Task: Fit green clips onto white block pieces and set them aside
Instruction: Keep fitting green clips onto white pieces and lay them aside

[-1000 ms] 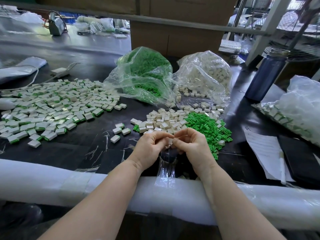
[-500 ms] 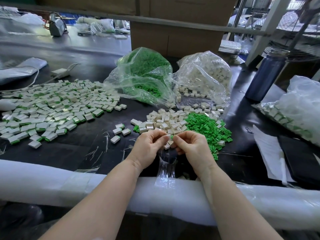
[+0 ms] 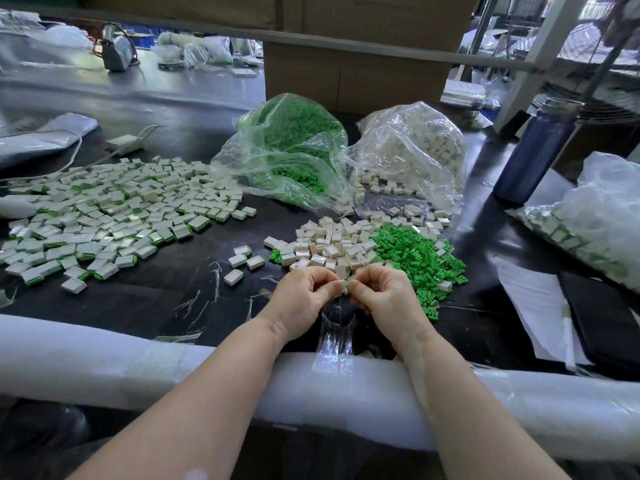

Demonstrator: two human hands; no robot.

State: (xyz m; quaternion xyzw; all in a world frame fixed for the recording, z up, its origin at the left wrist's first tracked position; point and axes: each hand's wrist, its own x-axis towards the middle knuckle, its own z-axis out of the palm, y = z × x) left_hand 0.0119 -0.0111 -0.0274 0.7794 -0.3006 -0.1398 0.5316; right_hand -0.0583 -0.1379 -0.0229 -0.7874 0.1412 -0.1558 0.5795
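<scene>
Held up just over the dark table (image 3: 166, 299), between both hands: one small white block piece with a bit of green clip (image 3: 344, 285) showing at its edge, most of it hidden by fingertips. Pinched from one side by the left hand (image 3: 304, 299), fingers curled, and from the other by the right hand (image 3: 384, 295), also curled tight on it. Looks like pushing the clip in, not yet set aside. Lots done already: a big spread of finished pieces (image 3: 104, 216) off to the left, plus four finished ones (image 3: 242, 261) close by. Lots left too: a heap of plain white blocks (image 3: 332, 244) and a heap of loose green clips (image 3: 419, 261) just past the hands, and two plastic bags behind, one of clips (image 3: 291, 147), one of blocks (image 3: 412, 150). Bare table between hands and the big spread, good room for dropping this one. Soft white padded edge (image 3: 104, 355) under both forearms. On the right, less room: papers (image 3: 533, 306) and a blue bottle (image 3: 533, 157)
</scene>
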